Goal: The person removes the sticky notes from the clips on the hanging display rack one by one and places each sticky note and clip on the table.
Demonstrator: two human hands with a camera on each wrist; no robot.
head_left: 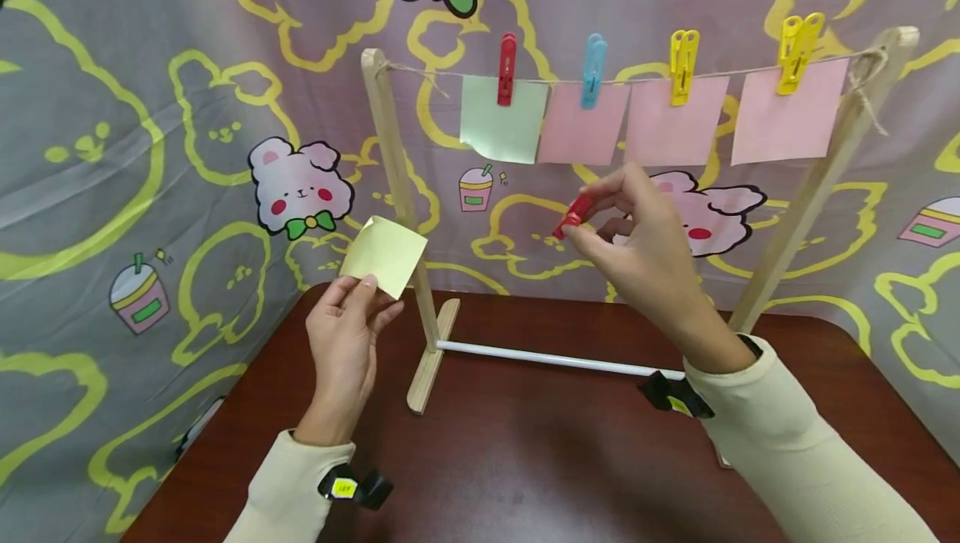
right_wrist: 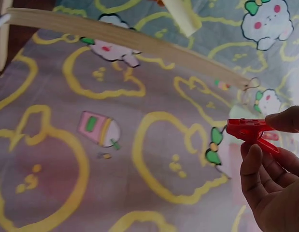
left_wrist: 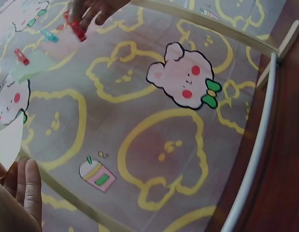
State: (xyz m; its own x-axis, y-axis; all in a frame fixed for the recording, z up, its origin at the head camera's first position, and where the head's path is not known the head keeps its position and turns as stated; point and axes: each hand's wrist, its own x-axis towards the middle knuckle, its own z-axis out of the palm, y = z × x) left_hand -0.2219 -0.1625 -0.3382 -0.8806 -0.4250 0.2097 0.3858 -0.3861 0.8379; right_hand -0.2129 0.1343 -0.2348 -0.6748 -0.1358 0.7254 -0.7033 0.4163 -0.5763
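A person in pale yellow sleeves worked at a dark red-brown bench (head_left: 525, 476), seen from a head camera looking forward and down. Nearest, the left hand (head_left: 345, 343) was raised above the bench's left part, thumb and fingers pinching the lower corner of a pale yellow square note (head_left: 384, 256) held upright and tilted like a diamond. To its right and a little further off, the right hand (head_left: 637, 243) was lifted higher, its thumb and forefinger gripping a small red clothespin (head_left: 573, 216), with the other fingers loosely curled behind it; the right wrist view showed the same clothespin (right_wrist: 248, 131) held at one end between fingertip and thumb. Both note and clothespin were in the air, apart from each other, in front of a wooden drying frame (head_left: 390, 193) that stood on the bench with a white rod (head_left: 555, 358) joining its feet. A string (head_left: 637, 74) ran between the tops of the two posts. Four notes hung from it, left to right: a green note (head_left: 501, 128) under a red peg (head_left: 507, 67), then three pink notes under a blue peg (head_left: 593, 69) and two yellow pegs (head_left: 682, 66). Behind everything hung a grey cloth backdrop (head_left: 112, 151) printed with yellow bear outlines and pink cartoon bears.
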